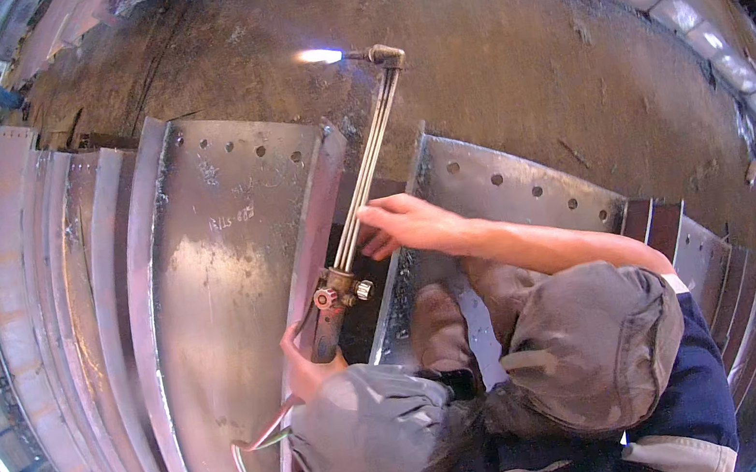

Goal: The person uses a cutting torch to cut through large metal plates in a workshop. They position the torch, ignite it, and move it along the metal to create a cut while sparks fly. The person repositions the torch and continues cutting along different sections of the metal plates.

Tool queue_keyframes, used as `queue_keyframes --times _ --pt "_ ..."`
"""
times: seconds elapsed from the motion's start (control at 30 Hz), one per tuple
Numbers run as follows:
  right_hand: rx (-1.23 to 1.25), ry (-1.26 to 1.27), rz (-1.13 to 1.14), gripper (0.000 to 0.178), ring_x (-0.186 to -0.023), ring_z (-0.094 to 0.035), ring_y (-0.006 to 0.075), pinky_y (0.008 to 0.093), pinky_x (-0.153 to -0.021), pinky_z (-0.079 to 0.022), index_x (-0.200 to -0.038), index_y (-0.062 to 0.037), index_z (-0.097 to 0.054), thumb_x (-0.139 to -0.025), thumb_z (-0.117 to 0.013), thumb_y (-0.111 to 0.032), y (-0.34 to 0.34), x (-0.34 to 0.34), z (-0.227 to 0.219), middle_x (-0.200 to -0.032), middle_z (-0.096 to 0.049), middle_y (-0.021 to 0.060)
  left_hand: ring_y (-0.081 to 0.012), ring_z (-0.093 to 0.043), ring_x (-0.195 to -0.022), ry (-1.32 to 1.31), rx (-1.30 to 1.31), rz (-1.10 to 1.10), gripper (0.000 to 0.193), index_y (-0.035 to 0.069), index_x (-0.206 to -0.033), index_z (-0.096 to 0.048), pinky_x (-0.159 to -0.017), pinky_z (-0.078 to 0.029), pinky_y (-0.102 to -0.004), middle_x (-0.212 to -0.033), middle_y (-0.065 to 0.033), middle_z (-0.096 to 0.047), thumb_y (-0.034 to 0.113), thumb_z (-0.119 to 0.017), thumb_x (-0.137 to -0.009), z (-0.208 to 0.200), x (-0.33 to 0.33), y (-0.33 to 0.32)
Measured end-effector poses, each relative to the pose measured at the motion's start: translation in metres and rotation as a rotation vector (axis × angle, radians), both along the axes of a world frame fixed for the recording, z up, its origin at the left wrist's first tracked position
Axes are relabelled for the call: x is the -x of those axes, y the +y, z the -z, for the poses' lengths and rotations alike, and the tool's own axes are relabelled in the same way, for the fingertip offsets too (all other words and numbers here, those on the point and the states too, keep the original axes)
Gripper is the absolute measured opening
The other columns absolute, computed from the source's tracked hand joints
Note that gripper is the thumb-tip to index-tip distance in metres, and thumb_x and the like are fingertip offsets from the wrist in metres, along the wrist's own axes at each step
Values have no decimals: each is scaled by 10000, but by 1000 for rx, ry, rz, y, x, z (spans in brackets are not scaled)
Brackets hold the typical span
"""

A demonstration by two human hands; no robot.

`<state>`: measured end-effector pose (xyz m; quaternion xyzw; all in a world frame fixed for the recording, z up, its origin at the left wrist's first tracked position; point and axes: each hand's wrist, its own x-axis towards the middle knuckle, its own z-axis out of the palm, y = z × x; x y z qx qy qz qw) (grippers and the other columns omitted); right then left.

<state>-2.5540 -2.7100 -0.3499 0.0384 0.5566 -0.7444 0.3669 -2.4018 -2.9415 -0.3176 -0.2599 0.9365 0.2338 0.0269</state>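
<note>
Left fingers (pixel 292 349) clasp a torch (pixel 370 174) below center while right fingers (pixel 380 221), grip unclear, sit alongside mid-frame; slipping could swing the upper-center flame (pixel 319 55) off course.

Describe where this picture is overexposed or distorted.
Head view: the torch flame is blown out to white; still in the head view, the leftmost steel beam bows along the fisheye rim, and the frame's corners fall to black.
</note>
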Motion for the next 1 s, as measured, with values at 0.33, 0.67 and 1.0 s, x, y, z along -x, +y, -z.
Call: queue_keyframes --times 0.33,0.67,1.0 --pt "273 -115 315 356 -815 -682 209 353 -712 -573 -951 25 -566 -1014 -420 -293 -29 -18 31 -892 -675 125 -370 -661 -878 -88 145 108 617 181 -1229 -507 -753 -496 -434 -888 -164 -670 92 -756 -671 -27 11 16" --pt "254 -443 248 317 -832 -676 222 359 -717 -566 -1006 -4 -526 -1018 -386 -288 -36 5 37 -922 -679 134 -248 -627 -679 -38 323 243 582 69 -1211 -519 -660 -469 -362 -730 -141 -664 94 -756 -680 -37 30 10" --pt "-201 -108 56 355 -720 -695 293 352 -589 -604 -1000 135 -585 -951 -457 -192 3 100 -68 -943 -650 210 -383 -665 -814 15 88 203 482 53 -1117 -575 -708 -502 -417 -861 -198 -674 217 -784 -716 -64 84 24"
